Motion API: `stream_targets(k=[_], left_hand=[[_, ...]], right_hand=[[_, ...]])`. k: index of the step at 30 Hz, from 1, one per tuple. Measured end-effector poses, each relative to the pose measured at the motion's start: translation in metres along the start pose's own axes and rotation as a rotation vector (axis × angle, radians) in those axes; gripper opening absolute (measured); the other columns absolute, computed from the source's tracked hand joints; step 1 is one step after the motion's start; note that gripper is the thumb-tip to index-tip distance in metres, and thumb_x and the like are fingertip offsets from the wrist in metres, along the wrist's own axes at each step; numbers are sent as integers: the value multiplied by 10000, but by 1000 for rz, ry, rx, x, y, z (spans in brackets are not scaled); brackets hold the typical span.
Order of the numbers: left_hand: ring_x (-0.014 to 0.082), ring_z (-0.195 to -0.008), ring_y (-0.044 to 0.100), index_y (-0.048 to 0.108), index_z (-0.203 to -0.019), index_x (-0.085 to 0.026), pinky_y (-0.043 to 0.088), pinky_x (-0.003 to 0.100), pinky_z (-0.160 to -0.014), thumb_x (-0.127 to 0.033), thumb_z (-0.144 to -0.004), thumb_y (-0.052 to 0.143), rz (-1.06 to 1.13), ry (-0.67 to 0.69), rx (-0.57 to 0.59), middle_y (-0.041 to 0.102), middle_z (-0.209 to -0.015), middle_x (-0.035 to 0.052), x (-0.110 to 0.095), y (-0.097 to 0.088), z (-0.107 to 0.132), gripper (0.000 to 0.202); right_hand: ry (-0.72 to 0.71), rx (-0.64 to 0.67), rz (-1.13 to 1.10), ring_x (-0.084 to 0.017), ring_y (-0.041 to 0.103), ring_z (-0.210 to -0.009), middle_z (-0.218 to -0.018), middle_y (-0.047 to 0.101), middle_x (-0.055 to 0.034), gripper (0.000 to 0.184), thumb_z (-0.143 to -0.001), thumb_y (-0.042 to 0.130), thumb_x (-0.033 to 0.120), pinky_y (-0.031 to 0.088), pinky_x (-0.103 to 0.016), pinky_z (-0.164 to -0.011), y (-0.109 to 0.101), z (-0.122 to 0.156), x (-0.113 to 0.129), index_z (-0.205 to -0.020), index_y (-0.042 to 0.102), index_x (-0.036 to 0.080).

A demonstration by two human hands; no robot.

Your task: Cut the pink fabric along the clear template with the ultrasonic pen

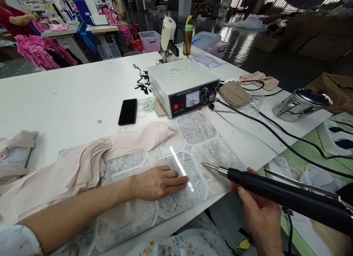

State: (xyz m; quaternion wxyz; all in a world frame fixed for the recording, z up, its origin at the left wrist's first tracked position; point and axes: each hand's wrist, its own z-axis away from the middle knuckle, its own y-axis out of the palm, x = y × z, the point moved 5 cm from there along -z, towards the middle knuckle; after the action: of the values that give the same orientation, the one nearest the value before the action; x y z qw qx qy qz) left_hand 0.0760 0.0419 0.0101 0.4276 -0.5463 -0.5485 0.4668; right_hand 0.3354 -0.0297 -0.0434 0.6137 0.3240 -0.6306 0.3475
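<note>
My left hand (158, 183) lies flat, fingers stretched out, on a clear patterned plastic mat (180, 202). Sheer pale pink fabric (121, 213) runs beneath that wrist. In my right hand (260, 215) is a black ultrasonic welding handpiece (275, 190); its pointed metal tip is over the mat's right part, and whether it touches cannot be made out. A thin metal strip (300, 182) extends beside the handpiece. A fanned stack of pale pink fabric pieces (82, 164) lies left of the mat and partly over it.
Behind the mat stands a white control box (183, 78) with cables running right. Near it are a phone (128, 112), thin cord loops (147, 104), a brown pad (235, 93) and a bottle (188, 39). A steel-lidded jar (300, 104) sits right. People work at sewing machines (92, 8) beyond.
</note>
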Motion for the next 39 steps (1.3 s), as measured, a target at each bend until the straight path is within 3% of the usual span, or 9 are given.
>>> stream_targets(k=[3,7,12,16,21,26,31,39], left_hand=[[192,-972,614,611,-1222,-84,491,309,-742,-103,-1010,331,-13,6,-28,600,-1321,125,-1,1,2,351],[199,-982,616,622,-1204,-77,490,310,-741,-96,-1003,328,-12,2,-57,619,-1291,136,-1,3,5,356],[207,-1018,611,625,-1212,-102,491,313,-755,-106,-1004,308,-4,-12,-56,618,-1287,149,-1,7,7,379],[211,-1014,609,625,-1203,-70,485,317,-755,-112,-1003,331,5,-9,-80,621,-1281,154,0,6,7,358],[206,-1003,604,623,-1203,-62,465,307,-770,-101,-998,354,11,-6,-94,621,-1288,134,1,3,5,340],[185,-1021,600,616,-1208,-81,476,304,-773,-114,-999,360,9,-16,-94,624,-1281,132,2,2,6,332],[178,-1029,605,622,-1193,-106,477,301,-807,-126,-1005,377,22,-38,-91,632,-1270,122,3,3,6,310],[196,-1035,605,620,-1179,-86,454,311,-791,-105,-1007,374,56,-37,-77,613,-1301,129,4,1,3,301]], right_hand=[[-54,-61,-117,-253,634,-1019,-1169,636,-97,645,-687,766,342,509,-481,-927,5,-4,11,-1282,540,243],[-108,-93,-199,-254,577,-1091,-1124,621,-95,542,-712,728,321,401,-541,-1030,13,-7,19,-1219,570,216],[-206,-102,-243,-234,585,-981,-1036,615,-58,497,-748,681,274,425,-530,-952,17,-8,22,-1223,539,255],[-198,-95,-304,-227,585,-946,-978,628,-40,432,-755,655,283,445,-493,-897,19,-11,23,-1176,560,259],[-183,-119,-446,-210,608,-854,-955,629,-27,348,-680,641,243,481,-498,-846,28,-16,30,-1027,616,232],[-170,-172,-574,-129,535,-616,-830,591,11,309,-618,564,217,482,-394,-674,34,-24,41,-920,630,223],[-160,-60,-622,-103,484,-520,-759,571,6,242,-649,533,237,426,-318,-525,43,-23,52,-862,644,214],[-173,73,-633,-100,509,-513,-736,558,14,197,-689,554,232,442,-301,-513,62,-16,57,-866,639,221]])
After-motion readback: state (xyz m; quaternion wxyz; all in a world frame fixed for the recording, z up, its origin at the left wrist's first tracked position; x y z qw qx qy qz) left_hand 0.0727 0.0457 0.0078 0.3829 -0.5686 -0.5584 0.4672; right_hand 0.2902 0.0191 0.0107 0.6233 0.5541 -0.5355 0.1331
